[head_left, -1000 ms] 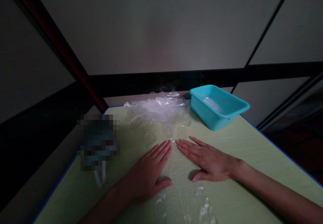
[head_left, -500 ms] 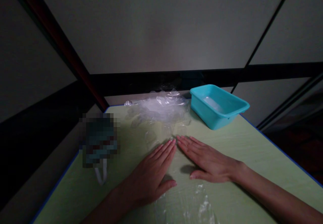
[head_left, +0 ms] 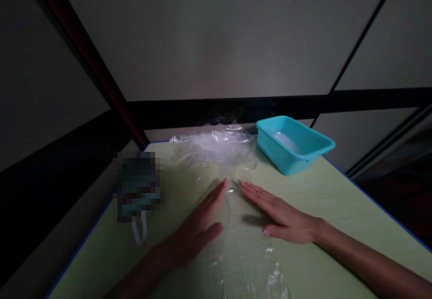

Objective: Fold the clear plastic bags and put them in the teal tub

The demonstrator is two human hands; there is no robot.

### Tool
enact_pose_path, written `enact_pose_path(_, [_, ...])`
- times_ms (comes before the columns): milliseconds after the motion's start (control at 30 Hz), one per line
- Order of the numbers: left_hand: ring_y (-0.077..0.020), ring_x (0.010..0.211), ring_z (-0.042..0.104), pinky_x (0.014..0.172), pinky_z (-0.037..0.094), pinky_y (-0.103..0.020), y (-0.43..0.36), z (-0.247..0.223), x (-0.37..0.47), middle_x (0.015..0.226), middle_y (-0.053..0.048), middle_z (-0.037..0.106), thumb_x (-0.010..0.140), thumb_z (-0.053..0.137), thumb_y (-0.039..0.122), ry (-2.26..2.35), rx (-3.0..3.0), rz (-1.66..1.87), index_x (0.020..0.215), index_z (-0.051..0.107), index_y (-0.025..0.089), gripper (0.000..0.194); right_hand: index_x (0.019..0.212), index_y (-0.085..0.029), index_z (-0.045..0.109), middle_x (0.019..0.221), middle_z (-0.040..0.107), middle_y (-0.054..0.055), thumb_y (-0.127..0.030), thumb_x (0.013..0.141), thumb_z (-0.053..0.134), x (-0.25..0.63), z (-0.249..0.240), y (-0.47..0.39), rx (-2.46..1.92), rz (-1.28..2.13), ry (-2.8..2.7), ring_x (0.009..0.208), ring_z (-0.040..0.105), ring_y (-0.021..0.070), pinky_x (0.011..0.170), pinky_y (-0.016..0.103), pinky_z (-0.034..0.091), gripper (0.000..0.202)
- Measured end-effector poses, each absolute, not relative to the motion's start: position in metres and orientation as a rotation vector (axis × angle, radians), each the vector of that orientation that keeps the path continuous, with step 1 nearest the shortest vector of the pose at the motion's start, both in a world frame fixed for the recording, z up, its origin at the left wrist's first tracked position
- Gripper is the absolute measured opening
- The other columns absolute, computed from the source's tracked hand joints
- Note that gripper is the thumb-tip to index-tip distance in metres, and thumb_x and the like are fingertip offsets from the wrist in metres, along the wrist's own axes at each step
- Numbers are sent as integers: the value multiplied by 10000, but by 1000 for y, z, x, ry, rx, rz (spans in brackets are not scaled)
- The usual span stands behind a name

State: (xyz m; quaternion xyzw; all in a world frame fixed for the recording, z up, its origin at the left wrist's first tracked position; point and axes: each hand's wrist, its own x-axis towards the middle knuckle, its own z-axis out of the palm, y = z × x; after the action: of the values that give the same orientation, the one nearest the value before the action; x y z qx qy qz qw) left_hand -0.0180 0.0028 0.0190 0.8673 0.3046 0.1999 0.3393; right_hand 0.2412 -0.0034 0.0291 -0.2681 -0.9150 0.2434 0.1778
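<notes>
A thin, clear plastic sheet, seemingly a disposable glove [head_left: 248, 272], lies spread on the table with finger-like lobes at its far end. My left hand [head_left: 199, 225] hovers at its left side, tilted on edge and slightly blurred, fingers stretched out and thumb apart. On the other side, my right hand [head_left: 280, 213] is flat and open at the plastic's right edge, its fingertips close to the left hand's. Neither hand holds anything. Beyond the fingertips sits a crumpled pile of similar clear plastic gloves [head_left: 216, 148].
A turquoise plastic basin [head_left: 286, 164] stands at the back right corner, with something whitish and clear inside. At the left edge lies a pixelated, dark green item [head_left: 140, 186] with a white strap [head_left: 140, 229]. The pale green table [head_left: 337, 213] meets cabinet panels behind.
My left hand has lifted and tilted, moving slightly left off the plastic. My right hand has shifted a little to the right, so the gap between the fingertips is wider.
</notes>
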Motion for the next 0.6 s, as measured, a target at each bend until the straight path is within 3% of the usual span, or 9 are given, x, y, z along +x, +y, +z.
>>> enact_pose_path(100, [-201, 1328, 101, 1076, 109, -392, 11, 21, -24, 1463, -36, 130, 901, 90, 525, 724, 1886, 683, 1391, 159, 181, 603, 1288, -159, 363, 1374, 320, 134, -473, 849, 450, 245, 38, -9, -636, 634, -2531, 1262, 274, 238, 984, 411, 295, 547])
enact_pose_path(167, [-197, 1316, 160, 1064, 151, -383, 14, 26, -23, 1437, -44, 232, 895, 20, 516, 623, 1750, 689, 1367, 246, 160, 633, 1048, -160, 561, 1103, 560, 105, -426, 830, 505, 241, 44, -19, -513, 532, -2652, 1025, 498, 209, 845, 359, 398, 349])
enact_pose_path(200, [-198, 1307, 193, 1055, 170, -382, 14, 29, -22, 1419, -41, 279, 893, -8, 510, 577, 1714, 655, 1353, 282, 158, 649, 920, -163, 600, 935, 609, 76, -411, 835, 496, 237, 46, -24, -438, 470, -2721, 854, 547, 180, 745, 330, 422, 282])
enact_pose_path(300, [-212, 1277, 273, 1036, 191, -393, 15, 36, -16, 1364, -39, 382, 887, 4, 533, 454, 1675, 522, 1307, 374, 150, 679, 619, -194, 538, 650, 568, -13, -343, 818, 536, 226, 50, -41, -252, 322, -2918, 625, 499, 126, 563, 271, 382, 249])
enact_pose_path(467, [-219, 1278, 279, 1046, 190, -395, 16, 34, -9, 1368, -98, 364, 855, 77, 610, 417, 1605, 403, 1299, 378, 103, 738, 628, -180, 523, 671, 575, -37, -279, 746, 647, 217, 50, -56, -210, 266, -3028, 643, 492, 110, 575, 263, 371, 198])
enact_pose_path(600, [-201, 1269, 294, 1031, 212, -368, 19, 32, -10, 1364, -82, 373, 890, 32, 520, 403, 1555, 417, 1299, 367, 95, 678, 648, -170, 529, 651, 583, -36, -254, 775, 627, 213, 53, -57, -344, 363, -3073, 602, 500, 107, 591, 245, 393, 181])
